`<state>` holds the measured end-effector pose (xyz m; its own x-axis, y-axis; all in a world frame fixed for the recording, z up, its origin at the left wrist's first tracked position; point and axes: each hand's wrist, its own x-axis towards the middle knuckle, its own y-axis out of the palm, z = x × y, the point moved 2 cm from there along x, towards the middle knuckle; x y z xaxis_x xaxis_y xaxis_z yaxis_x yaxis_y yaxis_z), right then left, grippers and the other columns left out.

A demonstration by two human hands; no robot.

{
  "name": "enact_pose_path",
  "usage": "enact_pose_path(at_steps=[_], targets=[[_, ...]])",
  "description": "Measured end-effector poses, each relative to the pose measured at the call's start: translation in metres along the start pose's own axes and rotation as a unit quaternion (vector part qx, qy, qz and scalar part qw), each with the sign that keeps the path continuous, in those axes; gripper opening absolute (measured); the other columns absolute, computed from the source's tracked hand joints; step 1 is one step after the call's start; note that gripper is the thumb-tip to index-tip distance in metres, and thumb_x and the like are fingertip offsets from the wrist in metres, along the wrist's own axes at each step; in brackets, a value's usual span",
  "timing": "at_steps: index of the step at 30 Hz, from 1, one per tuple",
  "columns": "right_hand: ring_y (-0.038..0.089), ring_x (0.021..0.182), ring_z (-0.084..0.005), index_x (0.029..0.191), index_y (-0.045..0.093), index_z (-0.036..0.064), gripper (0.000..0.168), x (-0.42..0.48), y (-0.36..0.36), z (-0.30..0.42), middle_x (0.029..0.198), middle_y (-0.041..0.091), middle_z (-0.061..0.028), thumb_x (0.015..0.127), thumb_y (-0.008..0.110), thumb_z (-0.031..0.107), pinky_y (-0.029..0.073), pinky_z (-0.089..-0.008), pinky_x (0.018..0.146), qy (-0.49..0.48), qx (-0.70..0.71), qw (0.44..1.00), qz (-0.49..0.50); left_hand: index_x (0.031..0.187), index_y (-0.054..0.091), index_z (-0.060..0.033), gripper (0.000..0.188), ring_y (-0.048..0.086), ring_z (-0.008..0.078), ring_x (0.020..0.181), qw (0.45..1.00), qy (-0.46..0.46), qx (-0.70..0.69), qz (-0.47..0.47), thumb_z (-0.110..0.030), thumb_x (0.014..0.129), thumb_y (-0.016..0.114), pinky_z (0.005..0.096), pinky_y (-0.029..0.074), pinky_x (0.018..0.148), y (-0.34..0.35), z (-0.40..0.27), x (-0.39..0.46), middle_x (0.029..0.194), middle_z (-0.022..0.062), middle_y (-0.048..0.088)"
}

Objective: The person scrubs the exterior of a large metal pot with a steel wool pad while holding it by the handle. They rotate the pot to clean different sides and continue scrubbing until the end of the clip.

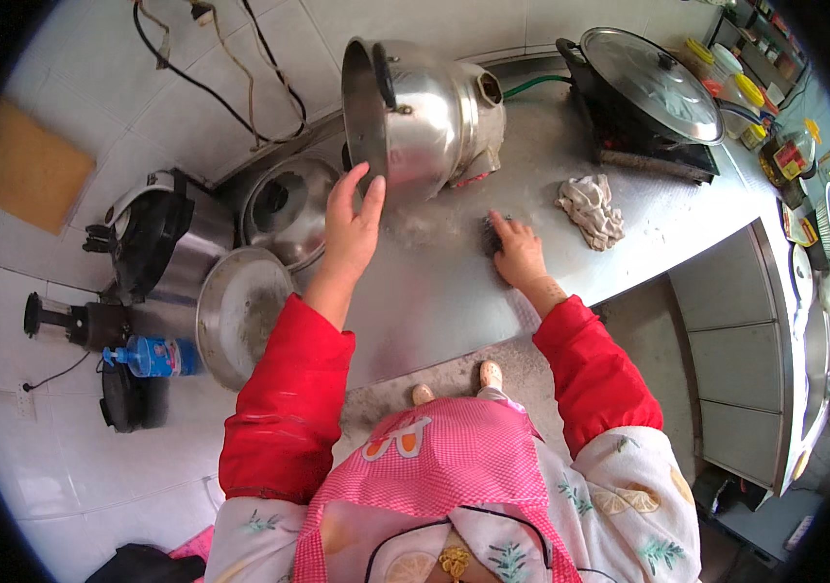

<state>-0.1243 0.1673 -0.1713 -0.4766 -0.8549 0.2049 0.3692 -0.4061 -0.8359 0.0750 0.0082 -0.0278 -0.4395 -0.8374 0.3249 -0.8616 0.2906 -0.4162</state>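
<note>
My left hand [353, 222] is at the rim of a large stainless steel pot [422, 116], thumb and fingers apart near its open mouth. The pot lies tilted on its side on the metal countertop [415, 291], its mouth facing left, with a metal base part at its right end. Under the fingers of my right hand [518, 248], a dark scouring pad [491, 235] is pressed on the countertop. To the right of that hand lies a crumpled, stained cloth [591, 211]. Whether my left hand grips the rim is not clear.
A lidded black wok [640, 95] sits on a stove at the back right, near jars and bottles. On the left are a metal lid [291, 211], a shallow metal basin [240, 321], a pressure cooker [167, 233] and a blue pump bottle [149, 356]. Cables hang along the tiled wall.
</note>
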Motion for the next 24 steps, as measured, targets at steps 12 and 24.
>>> enact_pose_path(at_steps=[12, 24], targets=[[0.046, 0.12, -0.0342, 0.122, 0.058, 0.009, 0.056, 0.14, -0.079, 0.082, 0.126, 0.052, -0.0158, 0.068, 0.052, -0.005, 0.033, -0.0418, 0.105, -0.149, 0.32, 0.883, -0.31, 0.101, 0.064, 0.0046, 0.064, 0.055, 0.0141, 0.085, 0.999, -0.043, -0.026, -0.02, -0.056, 0.095, 0.043, 0.0292, 0.045, 0.08, 0.051, 0.01, 0.064, 0.093, 0.0041, 0.064], [0.048, 0.114, -0.0384, 0.117, 0.059, 0.004, 0.048, 0.106, -0.054, 0.044, 0.122, 0.055, -0.0168, 0.07, 0.053, -0.006, 0.04, -0.0427, 0.1, -0.04, 0.326, 0.882, -0.339, 0.088, 0.062, 0.0064, 0.061, 0.049, 0.0156, 0.07, 0.986, -0.035, 0.036, -0.162, -0.051, 0.097, 0.043, 0.0329, 0.044, 0.07, 0.064, -0.01, 0.057, 0.075, 0.0078, 0.061]])
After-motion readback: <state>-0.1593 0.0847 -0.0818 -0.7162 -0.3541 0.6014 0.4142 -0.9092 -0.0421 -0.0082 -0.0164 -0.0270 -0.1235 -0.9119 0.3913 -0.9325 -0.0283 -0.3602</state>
